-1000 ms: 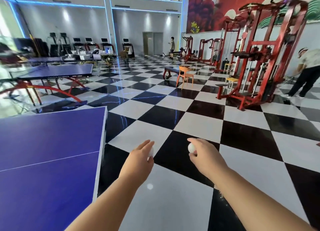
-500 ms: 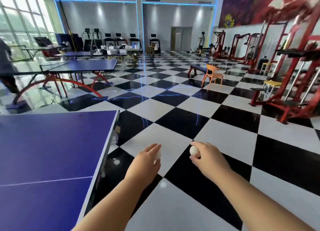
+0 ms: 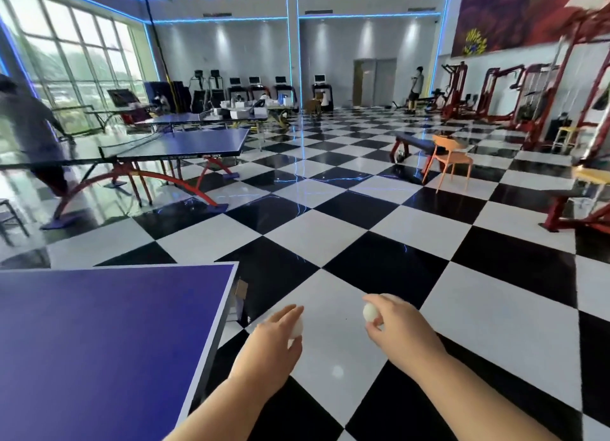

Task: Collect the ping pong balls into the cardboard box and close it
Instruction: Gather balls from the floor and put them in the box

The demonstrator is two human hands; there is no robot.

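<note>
Both hands loaded w/ white ping pong balls. L hand point(image 3: 274, 340) curls round L ball point(image 3: 297, 326), which is mostly hidden behind the fingers; can't tell if anything else sits in that palm. R hand point(image 3: 397, 325) pinches R ball point(image 3: 371, 312) between thumb + fingertips, and the ball sticks out toward the L hand.

Cardboard box point(image 3: 241, 288): only a brown flap shows, ahead-left of the L hand, tucked behind the corner of the blue table point(image 3: 99, 341). Rest is hidden, so can't tell how the opening stands.

Risks, imo:
- R grip is shallow, fingertips only. Any bump and the ball drops to the glossy checkered floor point(image 3: 495, 325) below the hands and rolls off. White ball on white tile = hard to spot.
- Box sits close under the table edge left of the L hand. Reaching in half-blind, knuckles may clip the corner and release early.
- Flap stands up. If it leans over the opening, a ball may bounce off it and out.
- Both hands full, so none free to steady the box.
</note>
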